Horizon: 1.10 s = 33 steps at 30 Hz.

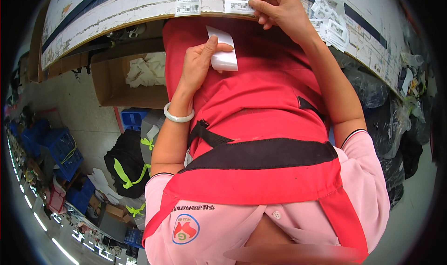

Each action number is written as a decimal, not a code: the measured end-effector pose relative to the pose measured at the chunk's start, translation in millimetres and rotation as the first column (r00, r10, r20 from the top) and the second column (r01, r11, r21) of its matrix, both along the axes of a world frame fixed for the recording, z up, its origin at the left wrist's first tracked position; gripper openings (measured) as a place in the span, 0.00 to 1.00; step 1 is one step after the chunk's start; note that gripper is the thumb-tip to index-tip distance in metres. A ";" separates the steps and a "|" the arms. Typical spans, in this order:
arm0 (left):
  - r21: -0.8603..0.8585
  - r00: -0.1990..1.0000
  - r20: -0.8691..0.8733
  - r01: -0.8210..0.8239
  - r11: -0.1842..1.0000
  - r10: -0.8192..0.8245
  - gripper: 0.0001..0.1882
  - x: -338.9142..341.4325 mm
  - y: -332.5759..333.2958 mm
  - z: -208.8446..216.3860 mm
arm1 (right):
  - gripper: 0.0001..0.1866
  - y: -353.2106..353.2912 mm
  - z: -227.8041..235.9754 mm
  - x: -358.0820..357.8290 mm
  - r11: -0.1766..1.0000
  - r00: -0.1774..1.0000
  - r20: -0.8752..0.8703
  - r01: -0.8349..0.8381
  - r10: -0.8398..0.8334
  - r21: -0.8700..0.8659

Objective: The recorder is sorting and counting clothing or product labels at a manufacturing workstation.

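My left hand [201,59] is closed around a white strip of paper [226,60], its thumb lying on top. The strip bends down over my red apron. At the table's front edge my right hand [278,13] pinches the right end of a small white printed label [237,6] between thumb and fingers. Most of that label rests over the white table edge. To its left, a strip of printed labels [188,3] lies on the tabletop and reaches the edge. Beyond my right wrist sits a heap of printed labels [329,20].
The worn white table [116,9] curves across the far side, with a dark blue band along it. A cardboard box [106,81] holding pale cloth stands below at left. Blue crates [65,153] and black bags with green ties [125,158] are further left; clear plastic bags [382,111] lie at right.
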<state>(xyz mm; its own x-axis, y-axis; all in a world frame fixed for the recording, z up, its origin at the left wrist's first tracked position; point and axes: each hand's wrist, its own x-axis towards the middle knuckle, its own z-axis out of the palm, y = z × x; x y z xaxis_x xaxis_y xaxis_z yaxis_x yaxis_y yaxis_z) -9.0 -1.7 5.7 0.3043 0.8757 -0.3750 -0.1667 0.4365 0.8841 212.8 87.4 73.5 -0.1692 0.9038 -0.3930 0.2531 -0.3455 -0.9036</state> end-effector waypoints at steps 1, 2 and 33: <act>-0.010 1.000 0.003 -0.007 1.000 0.007 0.29 0.2 0.6 0.7 | 0.08 0.5 -2.4 0.2 1.000 1.000 0.000 0.002 -0.002 -0.001; -0.010 1.000 0.003 -0.005 1.000 0.005 0.29 0.5 1.1 1.3 | 0.08 1.6 -6.7 0.8 1.000 1.000 0.002 0.014 -0.014 -0.005; -0.024 1.000 0.007 0.004 1.000 -0.004 0.25 1.2 -0.1 -1.1 | 0.09 -1.9 -2.4 -13.6 0.994 0.982 0.187 -0.029 0.009 0.103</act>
